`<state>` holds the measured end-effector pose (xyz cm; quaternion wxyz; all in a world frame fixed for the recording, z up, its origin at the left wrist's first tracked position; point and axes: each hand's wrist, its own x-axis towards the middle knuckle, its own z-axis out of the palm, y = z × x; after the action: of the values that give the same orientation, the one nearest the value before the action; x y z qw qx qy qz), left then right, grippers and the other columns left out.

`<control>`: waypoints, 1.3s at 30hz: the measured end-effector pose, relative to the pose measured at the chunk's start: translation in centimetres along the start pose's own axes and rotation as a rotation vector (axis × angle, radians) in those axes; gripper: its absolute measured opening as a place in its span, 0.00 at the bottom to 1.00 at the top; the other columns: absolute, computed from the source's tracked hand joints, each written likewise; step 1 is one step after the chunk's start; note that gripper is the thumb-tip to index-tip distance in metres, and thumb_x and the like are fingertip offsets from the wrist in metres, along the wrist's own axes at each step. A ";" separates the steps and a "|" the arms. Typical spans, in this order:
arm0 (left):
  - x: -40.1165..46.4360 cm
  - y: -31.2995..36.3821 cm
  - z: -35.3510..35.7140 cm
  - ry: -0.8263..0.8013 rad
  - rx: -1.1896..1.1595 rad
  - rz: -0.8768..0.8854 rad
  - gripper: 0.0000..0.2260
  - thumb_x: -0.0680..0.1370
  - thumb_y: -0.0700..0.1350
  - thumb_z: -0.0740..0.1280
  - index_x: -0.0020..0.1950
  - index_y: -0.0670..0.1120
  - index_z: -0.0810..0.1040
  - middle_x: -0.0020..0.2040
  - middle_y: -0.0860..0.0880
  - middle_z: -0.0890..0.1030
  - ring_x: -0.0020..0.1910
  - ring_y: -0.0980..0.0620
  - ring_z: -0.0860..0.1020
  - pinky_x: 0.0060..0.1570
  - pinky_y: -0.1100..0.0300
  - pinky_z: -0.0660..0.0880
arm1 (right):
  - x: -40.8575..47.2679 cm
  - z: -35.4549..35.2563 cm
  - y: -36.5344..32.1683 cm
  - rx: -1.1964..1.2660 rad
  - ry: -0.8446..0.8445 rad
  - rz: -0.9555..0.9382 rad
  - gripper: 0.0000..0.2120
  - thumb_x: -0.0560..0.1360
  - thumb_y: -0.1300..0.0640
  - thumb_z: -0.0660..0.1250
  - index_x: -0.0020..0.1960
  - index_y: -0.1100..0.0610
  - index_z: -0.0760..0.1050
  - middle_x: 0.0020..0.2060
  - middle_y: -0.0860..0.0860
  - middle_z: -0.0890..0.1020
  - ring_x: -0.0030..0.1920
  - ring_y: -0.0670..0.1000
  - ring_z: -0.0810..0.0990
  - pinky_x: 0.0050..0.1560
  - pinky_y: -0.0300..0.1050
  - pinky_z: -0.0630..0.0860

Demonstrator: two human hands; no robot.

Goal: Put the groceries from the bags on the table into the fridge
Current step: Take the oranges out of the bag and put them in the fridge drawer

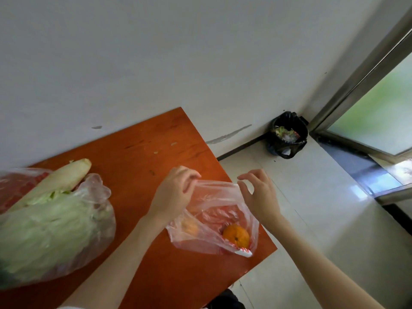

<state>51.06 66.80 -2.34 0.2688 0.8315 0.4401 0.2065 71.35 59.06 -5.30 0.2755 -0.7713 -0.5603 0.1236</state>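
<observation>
Head view: the left hand pinches the rim of a thin bag near the table's right edge, while the right hand hovers at the other rim, fingers loosely curled and holding nothing. Inside lie an orange and a second fruit. A cabbage bag sits unpacked at the left and no fridge is visible, so unloading looks barely begun.
</observation>
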 end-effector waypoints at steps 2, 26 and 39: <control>-1.8 1.3 1.4 -0.110 0.126 0.199 0.07 0.75 0.40 0.67 0.51 0.48 0.79 0.46 0.55 0.80 0.46 0.58 0.78 0.50 0.66 0.70 | -2.1 -0.5 0.1 -0.030 -0.014 -0.178 0.05 0.74 0.59 0.67 0.48 0.58 0.80 0.44 0.52 0.78 0.41 0.47 0.76 0.41 0.39 0.75; -7.7 -0.7 4.8 -0.405 0.817 -0.032 0.29 0.62 0.54 0.78 0.60 0.48 0.76 0.55 0.46 0.79 0.55 0.45 0.76 0.52 0.47 0.72 | -6.9 1.7 1.7 -0.201 -0.609 0.067 0.25 0.70 0.43 0.67 0.62 0.53 0.72 0.59 0.51 0.74 0.58 0.53 0.74 0.56 0.46 0.75; -7.3 -1.6 5.0 -0.458 0.847 0.048 0.28 0.74 0.52 0.66 0.71 0.46 0.61 0.64 0.43 0.73 0.64 0.43 0.67 0.60 0.50 0.61 | -9.1 3.4 -0.7 -0.213 -0.540 0.250 0.38 0.69 0.46 0.69 0.72 0.55 0.56 0.68 0.56 0.66 0.64 0.56 0.70 0.58 0.48 0.74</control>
<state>49.17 60.04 -7.98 -0.0082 0.9020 0.3955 -0.1731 66.06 51.72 -8.74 0.0171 -0.7979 -0.5239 0.2977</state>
